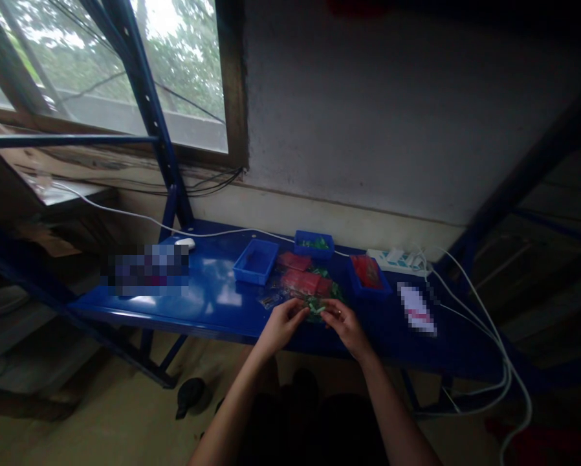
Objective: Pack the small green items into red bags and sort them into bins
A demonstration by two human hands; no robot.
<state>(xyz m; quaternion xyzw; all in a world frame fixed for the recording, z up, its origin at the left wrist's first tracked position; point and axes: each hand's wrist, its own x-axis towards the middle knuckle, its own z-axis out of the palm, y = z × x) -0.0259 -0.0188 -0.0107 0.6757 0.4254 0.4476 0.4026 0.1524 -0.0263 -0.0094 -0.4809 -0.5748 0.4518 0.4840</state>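
My left hand (286,318) and my right hand (343,323) meet above the near edge of the blue table. Fingers of both are pinched at a small green piece (314,307) that looks like thin plastic; its exact kind is too small to tell. Just beyond the hands lie flat red packets (301,281) in clear wrapping, with more green bits around them. A blue tray (256,261) stands to the left of the packets. Behind them, another blue tray (314,254) contains green pieces. On the right, red packets (365,270) fill a third blue tray (375,291).
A white power strip (397,261) with cables lies at the back right. One white cable (213,233) runs along the table's back edge. Blurred-out items (147,268) sit on the left of the table (174,317). Blue rack posts (149,110) rise at the sides.
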